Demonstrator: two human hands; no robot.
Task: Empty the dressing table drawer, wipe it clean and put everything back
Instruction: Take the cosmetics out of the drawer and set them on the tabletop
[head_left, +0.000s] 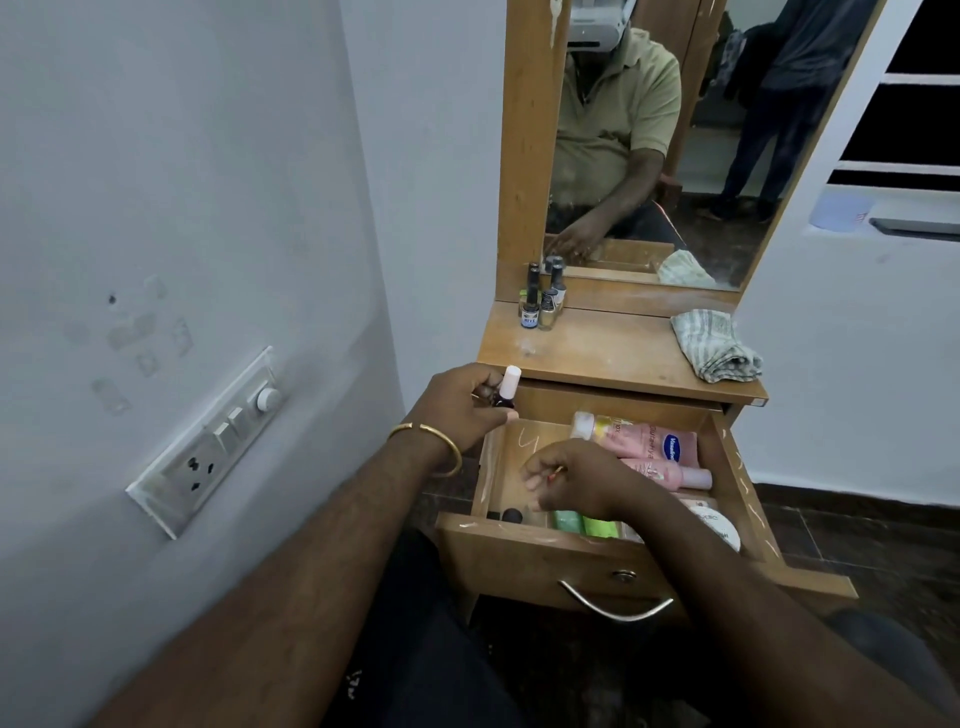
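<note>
While the drawer (582, 551) stands pulled out, a pink bottle (644, 439) marked "Vaseline" lies along its back wall. The left hand (462, 405) grips a white-capped nail polish bottle (506, 389) above the drawer's back left corner; the right hand (571, 480) pinches a thin stick (556, 472) inside it. A folded cloth (719, 345) lies on the tabletop's (597, 348) right edge, and small bottles (540, 304), one reading "HIVE", stand at its back left corner.

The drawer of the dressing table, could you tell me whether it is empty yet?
Not empty. The drawer stands pulled open with pink bottles, green tubes and a white jar inside.

Beyond my left hand (462, 405), the wooden dressing table top (597, 348) carries clustered nail polish bottles (543, 301) far left and a folded cloth (719, 345) far right.
</note>
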